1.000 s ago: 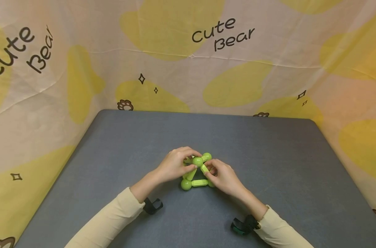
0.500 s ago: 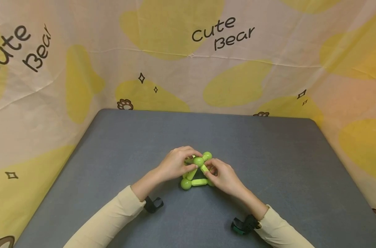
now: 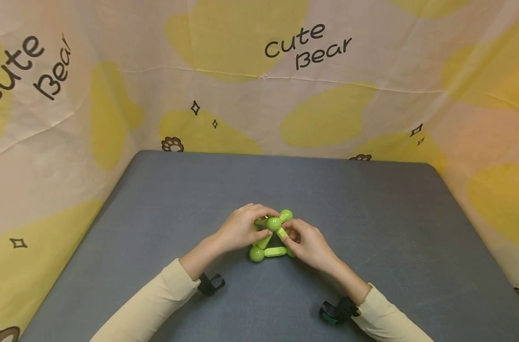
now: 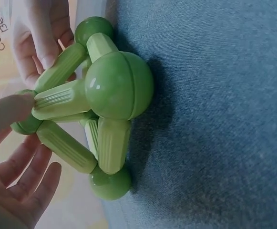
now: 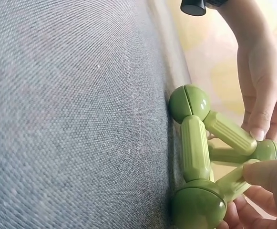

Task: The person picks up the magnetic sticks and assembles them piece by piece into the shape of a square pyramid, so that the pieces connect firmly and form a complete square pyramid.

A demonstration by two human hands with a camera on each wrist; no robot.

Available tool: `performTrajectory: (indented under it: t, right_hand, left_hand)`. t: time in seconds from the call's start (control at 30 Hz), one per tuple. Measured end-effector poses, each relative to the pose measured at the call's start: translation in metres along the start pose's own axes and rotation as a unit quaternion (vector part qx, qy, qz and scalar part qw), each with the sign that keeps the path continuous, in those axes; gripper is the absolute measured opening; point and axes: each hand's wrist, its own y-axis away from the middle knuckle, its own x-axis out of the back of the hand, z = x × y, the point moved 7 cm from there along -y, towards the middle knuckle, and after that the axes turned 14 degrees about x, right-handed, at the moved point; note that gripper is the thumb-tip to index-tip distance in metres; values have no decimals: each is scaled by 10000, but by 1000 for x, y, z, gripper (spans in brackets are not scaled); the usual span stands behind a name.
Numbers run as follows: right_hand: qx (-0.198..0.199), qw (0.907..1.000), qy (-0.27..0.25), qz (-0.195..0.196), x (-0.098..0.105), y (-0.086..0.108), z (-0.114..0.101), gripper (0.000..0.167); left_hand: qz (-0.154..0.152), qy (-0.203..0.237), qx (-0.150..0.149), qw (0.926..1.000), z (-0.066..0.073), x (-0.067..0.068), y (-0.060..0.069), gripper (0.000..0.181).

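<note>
A small pyramid frame of green balls and ribbed lighter-green rods (image 3: 275, 251) stands on the grey table, its top ball (image 3: 274, 223) uppermost. My left hand (image 3: 244, 227) pinches it at the top ball, thumb on the near side, as the left wrist view also shows with the thumb by that ball (image 4: 27, 123). From the right, my right hand (image 3: 307, 243) pinches one sloping rod (image 5: 233, 183) between thumb and fingers. A base ball (image 4: 119, 86) faces the left wrist camera, and another base ball (image 5: 199, 205) faces the right one. The fingers partly cover the far side of the frame.
The grey table (image 3: 199, 180) has a raised cloth backdrop (image 3: 242, 95) with yellow patches and lettering along its back and sides. Black wrist straps (image 3: 211, 284) are worn on both arms, below beige sleeves (image 3: 156, 299).
</note>
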Motion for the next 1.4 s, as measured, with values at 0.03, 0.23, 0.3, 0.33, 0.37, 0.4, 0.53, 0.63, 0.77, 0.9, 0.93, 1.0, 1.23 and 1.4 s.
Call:
performTrajectory:
  t: [0.03, 0.23, 0.3, 0.33, 0.37, 0.4, 0.53, 0.63, 0.77, 0.9, 0.93, 1.0, 1.23, 1.4]
  right_hand:
    - [-15, 10000, -4, -2, 0, 0, 0, 21]
    - [-40, 10000, -63, -17, 1, 1, 0, 21]
    - [-48, 9999, -110, -10, 1, 2, 1, 21]
    - [-61, 9999, -129, -4, 2, 3, 2, 22]
    - [-78, 9999, -148, 5, 3, 3, 2, 23]
    - [-96, 9998, -166, 23, 4, 4, 3, 23]
    - [-175, 9996, -156, 152, 8, 8, 8, 27]
    - [-284, 9993, -106, 233, 12, 11, 12, 30]
    - [-426, 9988, -138, 210, 14, 16, 17, 36]
    - [-564, 9982, -211, 63, 13, 19, 20, 42]
    - [-597, 9980, -224, 19, 13, 20, 20, 43]
    - [-669, 9975, -236, -69, 12, 22, 21, 46]
    - [-632, 9971, -304, -285, 9, 25, 21, 52]
    - [-598, 9962, -442, -444, 5, 28, 20, 53]
  left_hand:
    - [12, -19, -21, 10000, 0, 0, 0, 39]
    - [51, -89, 23, 9999, 0, -1, 2, 40]
    - [38, -49, 60, 10000, -1, -2, 3, 40]
    - [28, -9, 81, 10000, -1, -2, 3, 41]
    - [30, 17, 112, 9999, -2, -2, 4, 41]
    - [42, 64, 155, 9999, -3, -2, 6, 42]
    - [228, 241, 490, 9982, -12, 1, 12, 44]
    - [399, 433, 874, 9944, -23, 5, 18, 42]
    - [531, 684, 1338, 9872, -35, 7, 27, 38]
    - [589, 758, 1760, 9797, -44, 5, 35, 40]
    - [559, 759, 1864, 9779, -45, 3, 37, 41]
    - [460, 750, 2035, 9751, -47, 0, 41, 43]
    - [251, 588, 2264, 9719, -48, -14, 48, 52]
    - [214, 529, 2238, 9730, -47, -18, 48, 57]
